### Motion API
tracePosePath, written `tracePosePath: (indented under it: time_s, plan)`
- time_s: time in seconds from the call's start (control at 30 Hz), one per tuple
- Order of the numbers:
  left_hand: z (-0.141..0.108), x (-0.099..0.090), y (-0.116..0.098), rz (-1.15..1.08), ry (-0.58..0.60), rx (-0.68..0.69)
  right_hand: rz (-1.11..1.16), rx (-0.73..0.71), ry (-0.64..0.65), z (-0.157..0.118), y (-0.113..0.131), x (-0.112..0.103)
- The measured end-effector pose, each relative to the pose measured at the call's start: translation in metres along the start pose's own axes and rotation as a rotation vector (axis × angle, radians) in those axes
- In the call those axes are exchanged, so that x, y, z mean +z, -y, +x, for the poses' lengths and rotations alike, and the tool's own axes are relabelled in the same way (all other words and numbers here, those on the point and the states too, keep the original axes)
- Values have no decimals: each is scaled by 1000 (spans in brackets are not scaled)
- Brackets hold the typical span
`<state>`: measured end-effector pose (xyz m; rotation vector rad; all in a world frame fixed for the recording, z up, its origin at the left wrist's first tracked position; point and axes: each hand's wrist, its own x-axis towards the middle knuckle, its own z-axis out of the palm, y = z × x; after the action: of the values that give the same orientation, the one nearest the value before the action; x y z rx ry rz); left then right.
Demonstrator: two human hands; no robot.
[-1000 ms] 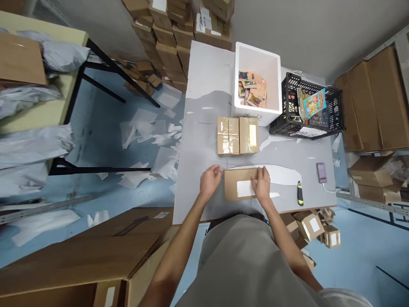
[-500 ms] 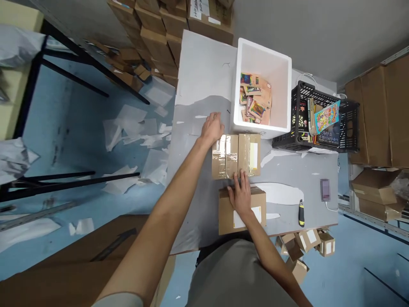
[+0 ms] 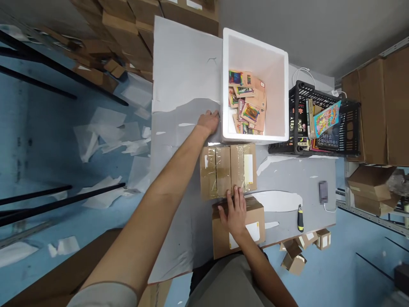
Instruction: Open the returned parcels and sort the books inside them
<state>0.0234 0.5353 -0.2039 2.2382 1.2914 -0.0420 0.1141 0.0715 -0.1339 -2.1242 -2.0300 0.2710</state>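
Observation:
My left hand (image 3: 209,122) rests on the grey table by the lower left wall of a white foam box (image 3: 277,96). Its fingers are loosely bent, partly hidden, with nothing seen in them. Booklets or packets with colourful pictures (image 3: 251,111) lie inside that box. Below it, two cardboard boxes covered in clear tape, a left one (image 3: 215,172) and a right one (image 3: 238,164), sit side by side. My right hand (image 3: 235,215) lies open, fingers stretched, over another cardboard box (image 3: 220,238) with a white label; its fingertips reach the near edge of the taped boxes.
A black plastic crate (image 3: 349,128) with books stands to the right of the foam box. A yellow-and-black utility knife (image 3: 300,218) and a blurred-out phone-like item (image 3: 323,192) lie on the table (image 3: 185,204). Stacked cartons (image 3: 123,36) stand behind; small boxes (image 3: 295,258) lie beyond the near edge.
My left hand has moved from the taped boxes' far left corner to beside the foam box wall. My right hand stays on the labelled box. The view has shifted slightly.

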Motion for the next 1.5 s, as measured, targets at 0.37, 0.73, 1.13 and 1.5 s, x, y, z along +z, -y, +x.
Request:
tracePosePath:
  time_s: [0.37, 0.73, 1.13, 1.5]
  plan:
    - [-12, -1, -7, 70, 103, 9, -34, 1, -9, 2, 0, 2]
    - [-19, 10, 25, -109, 24, -99, -16, 17, 48, 4, -3, 9]
    - [-265, 43, -30, -646, -496, -452, 122, 44, 133, 29, -5, -12]
    - [-394, 113, -136, -814, -462, -562, 362, 106, 99, 12, -64, -55]
